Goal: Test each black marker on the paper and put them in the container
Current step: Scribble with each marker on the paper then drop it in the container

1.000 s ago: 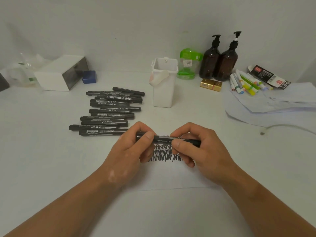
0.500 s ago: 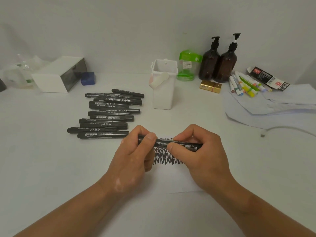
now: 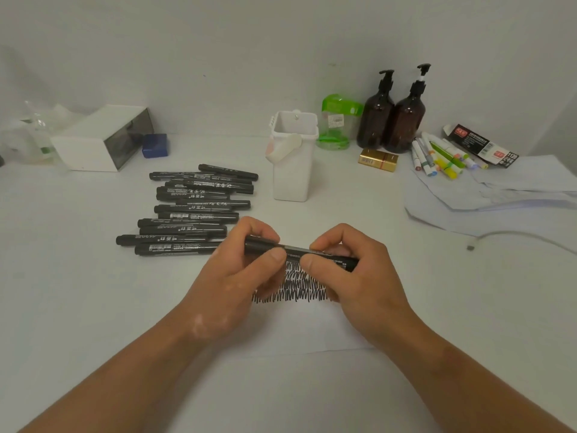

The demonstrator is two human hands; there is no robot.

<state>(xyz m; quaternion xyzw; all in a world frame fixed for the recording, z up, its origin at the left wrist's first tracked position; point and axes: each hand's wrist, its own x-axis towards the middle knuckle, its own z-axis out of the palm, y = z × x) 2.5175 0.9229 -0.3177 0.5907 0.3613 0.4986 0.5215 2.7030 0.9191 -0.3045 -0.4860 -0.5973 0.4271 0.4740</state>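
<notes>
Left hand (image 3: 237, 276) pinches one end of the marker (image 3: 296, 250) between thumb and fingers, and right hand (image 3: 352, 276) pinches its barrel. It lies level between them, just above the scribbles (image 3: 296, 285) on the paper (image 3: 296, 332). White table (image 3: 62, 276), plain wall (image 3: 218, 57); one container (image 3: 292, 179) beyond the hands, about twelve spare markers (image 3: 193, 210) to its left, two brown bottles (image 3: 390, 120) to its right.

**Little Print I Can Read**

The pile of black markers (image 3: 193, 210) carries white lettering and barcode strips along the barrels. It is upside down to me and too small to make out. The black marker (image 3: 299, 250) I hold has a strip of white print, likewise illegible. On the black packet (image 3: 482, 144) at far right, the red label is blurred. Large white digits at its end look like 112, with a last figure I cannot tell. The sticker on the green container (image 3: 342, 104) and the gold box (image 3: 377, 157) give nothing legible.
</notes>
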